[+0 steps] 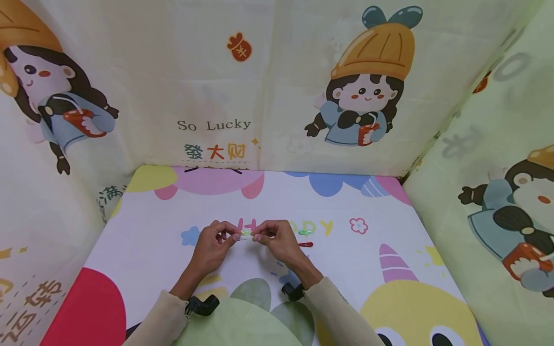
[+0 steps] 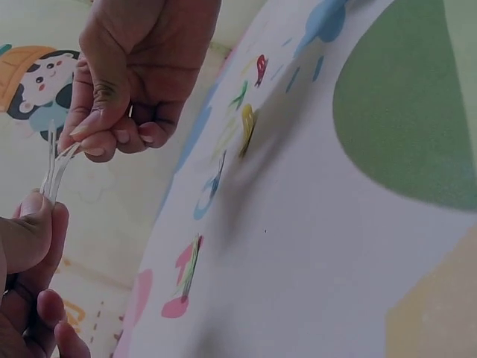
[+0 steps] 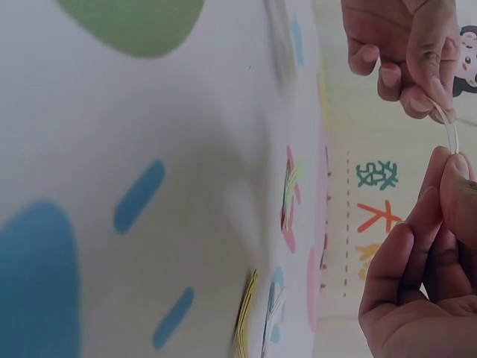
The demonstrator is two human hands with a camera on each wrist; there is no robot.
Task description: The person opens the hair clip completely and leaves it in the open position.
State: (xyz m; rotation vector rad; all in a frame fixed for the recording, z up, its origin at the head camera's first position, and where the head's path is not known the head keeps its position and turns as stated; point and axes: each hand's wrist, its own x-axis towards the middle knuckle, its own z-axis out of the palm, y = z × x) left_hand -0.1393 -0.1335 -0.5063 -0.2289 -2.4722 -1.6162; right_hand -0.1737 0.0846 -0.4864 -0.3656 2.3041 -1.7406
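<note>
My left hand point(image 1: 218, 245) and right hand point(image 1: 277, 240) meet close over the middle of the table, fingertips towards each other. Between them is a thin white band point(image 2: 56, 168) of fine strands. Thumb and forefinger of the left hand point(image 2: 33, 261) pinch its lower end in the left wrist view, while the right hand point(image 2: 141, 74) pinches the other end. From the right wrist view, the white band point(image 3: 450, 133) bows slightly between the two pinches. The ends are hidden under the fingertips.
Small coloured strand bundles lie in a row on the tabletop point(image 1: 160, 240): a red one point(image 1: 306, 244), a green one point(image 1: 305, 232), a yellow one point(image 2: 247, 128), a pale bluish one point(image 2: 218, 179) and a green-and-pink one point(image 2: 192, 268). Patterned cloth walls point(image 1: 281, 96) stand behind and at both sides.
</note>
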